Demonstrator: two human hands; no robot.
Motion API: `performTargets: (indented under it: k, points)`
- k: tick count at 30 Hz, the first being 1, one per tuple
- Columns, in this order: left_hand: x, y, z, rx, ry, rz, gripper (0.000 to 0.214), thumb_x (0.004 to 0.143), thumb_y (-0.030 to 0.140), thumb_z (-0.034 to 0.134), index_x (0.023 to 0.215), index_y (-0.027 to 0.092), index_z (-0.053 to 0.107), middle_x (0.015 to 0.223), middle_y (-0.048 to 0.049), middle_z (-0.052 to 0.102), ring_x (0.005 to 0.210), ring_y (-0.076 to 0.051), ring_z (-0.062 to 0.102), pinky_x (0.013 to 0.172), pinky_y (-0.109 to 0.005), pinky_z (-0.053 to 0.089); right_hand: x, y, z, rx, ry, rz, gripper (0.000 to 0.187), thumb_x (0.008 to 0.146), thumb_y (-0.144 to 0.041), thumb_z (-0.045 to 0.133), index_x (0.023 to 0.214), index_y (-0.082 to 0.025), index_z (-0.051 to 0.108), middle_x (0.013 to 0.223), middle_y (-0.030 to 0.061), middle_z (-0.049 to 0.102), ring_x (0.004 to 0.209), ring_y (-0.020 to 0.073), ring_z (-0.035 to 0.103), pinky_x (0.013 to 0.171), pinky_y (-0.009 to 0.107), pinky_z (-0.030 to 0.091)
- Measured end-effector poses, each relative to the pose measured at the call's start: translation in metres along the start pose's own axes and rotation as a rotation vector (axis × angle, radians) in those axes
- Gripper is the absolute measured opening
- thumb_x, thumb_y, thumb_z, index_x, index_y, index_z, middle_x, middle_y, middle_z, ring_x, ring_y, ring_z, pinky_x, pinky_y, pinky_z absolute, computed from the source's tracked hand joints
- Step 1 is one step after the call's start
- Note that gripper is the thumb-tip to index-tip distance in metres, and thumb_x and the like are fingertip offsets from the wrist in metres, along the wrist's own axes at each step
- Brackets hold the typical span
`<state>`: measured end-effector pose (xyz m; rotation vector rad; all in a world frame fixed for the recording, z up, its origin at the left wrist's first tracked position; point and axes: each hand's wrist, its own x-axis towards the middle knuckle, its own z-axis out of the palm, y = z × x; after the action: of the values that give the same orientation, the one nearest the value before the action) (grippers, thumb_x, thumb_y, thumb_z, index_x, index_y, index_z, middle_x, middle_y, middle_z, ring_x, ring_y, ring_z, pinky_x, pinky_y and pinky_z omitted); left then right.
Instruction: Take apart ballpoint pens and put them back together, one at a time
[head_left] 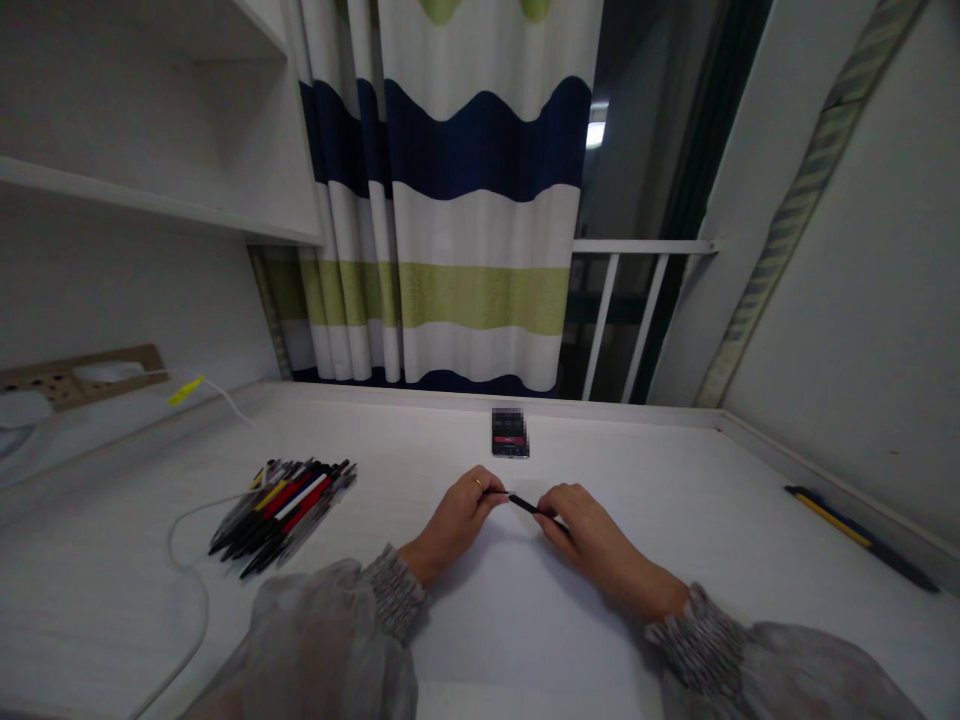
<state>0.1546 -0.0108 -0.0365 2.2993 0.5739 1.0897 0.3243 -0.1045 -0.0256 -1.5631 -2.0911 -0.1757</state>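
Note:
Over the white desk (472, 640), my right hand (592, 530) is closed around a slim black pen (525, 504), which points up and to the left. My left hand (461, 505), with a ring on one finger, pinches a thin dark piece at the pen's left end. A pale, narrow section shows between that piece and the black barrel. Whether the piece is a cap or an inner part, I cannot tell. Fingers hide much of both ends. Just beyond my hands lies a phone (510, 433) with its screen lit.
Left of my hands lies a pile of pens (289, 510) in black, red, yellow, white and grey. A white cable (199, 580) runs beside it. Several dark and yellow pens (847, 530) lie along the right edge. A shelf (150, 205) overhangs at left; a striped curtain (480, 230) hangs behind.

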Motion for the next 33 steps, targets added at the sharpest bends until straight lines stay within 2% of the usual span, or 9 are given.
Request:
performTargets:
  k: [10, 14, 20, 23, 27, 33]
  points:
    - [-0.001, -0.002, 0.0, -0.005, -0.075, 0.054, 0.007, 0.08, 0.02, 0.05, 0.077, 0.017, 0.056, 0.075, -0.0008, 0.054, 0.071, -0.013, 0.05, 0.066, -0.025, 0.04, 0.0, 0.005, 0.005, -0.008, -0.03, -0.051, 0.017, 0.083, -0.019, 0.043, 0.093, -0.015, 0.057, 0.084, 0.0072, 0.06, 0.078, 0.0178, 0.051, 0.073, 0.032, 0.04]
    - [-0.002, 0.0, 0.0, 0.012, -0.082, 0.027, 0.01, 0.079, 0.024, 0.053, 0.085, 0.018, 0.057, 0.078, -0.0016, 0.055, 0.073, -0.014, 0.051, 0.066, -0.025, 0.042, 0.0, 0.004, 0.004, -0.015, -0.021, -0.051, 0.017, 0.084, -0.019, 0.042, 0.092, -0.016, 0.057, 0.083, 0.0069, 0.06, 0.079, 0.0179, 0.051, 0.073, 0.033, 0.04]
    - [-0.002, -0.008, 0.004, 0.122, -0.007, -0.031, 0.018, 0.082, 0.025, 0.048, 0.096, 0.015, 0.053, 0.088, -0.0057, 0.056, 0.083, -0.017, 0.051, 0.074, -0.03, 0.042, 0.001, 0.006, 0.004, -0.002, 0.06, 0.034, 0.014, 0.083, -0.016, 0.042, 0.087, -0.015, 0.055, 0.084, 0.0079, 0.059, 0.079, 0.0192, 0.051, 0.073, 0.033, 0.041]
    - [-0.001, -0.013, 0.003, 0.193, 0.021, -0.039, 0.016, 0.084, 0.023, 0.043, 0.092, 0.014, 0.054, 0.088, -0.0068, 0.057, 0.085, -0.018, 0.05, 0.078, -0.032, 0.041, 0.002, 0.006, 0.003, 0.011, 0.07, 0.046, 0.013, 0.083, -0.016, 0.042, 0.086, -0.016, 0.054, 0.083, 0.0075, 0.059, 0.078, 0.0193, 0.051, 0.072, 0.034, 0.041]
    - [0.001, -0.012, 0.0, 0.287, -0.029, -0.025, 0.017, 0.085, 0.021, 0.041, 0.083, 0.014, 0.057, 0.081, -0.0055, 0.057, 0.081, -0.018, 0.049, 0.076, -0.031, 0.04, 0.001, 0.005, 0.002, 0.019, 0.114, 0.013, 0.013, 0.083, -0.016, 0.042, 0.088, -0.015, 0.054, 0.083, 0.0079, 0.059, 0.078, 0.0193, 0.051, 0.072, 0.034, 0.041]
    - [0.003, -0.007, -0.003, 0.416, -0.074, -0.056, 0.017, 0.084, 0.02, 0.043, 0.08, 0.014, 0.058, 0.077, -0.0051, 0.057, 0.078, -0.018, 0.049, 0.073, -0.031, 0.04, 0.0, 0.007, 0.003, 0.004, 0.15, -0.042, 0.012, 0.083, -0.016, 0.043, 0.088, -0.016, 0.054, 0.081, 0.0071, 0.058, 0.077, 0.0186, 0.05, 0.071, 0.034, 0.041]
